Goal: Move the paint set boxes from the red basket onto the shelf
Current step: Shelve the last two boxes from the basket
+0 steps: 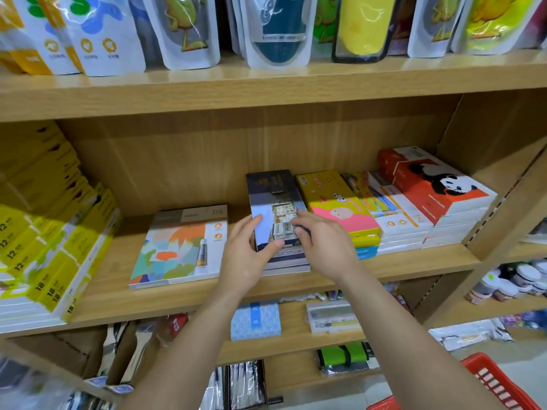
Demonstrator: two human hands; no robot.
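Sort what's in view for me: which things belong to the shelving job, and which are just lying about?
Job: dark paint set box, held by left hand and right hand; middle shelf; red basket.

Bystanders: panda box stack, yellow boxes, pouches, jars.

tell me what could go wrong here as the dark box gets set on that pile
The dark paint set box sits slightly askew on its pile, near end at the shelf edge; it may slide off when the left hand and right hand let go. Pushing it back could nudge the close-packed yellow and pink box. The red basket sits low at the right; stepping back may knock it.
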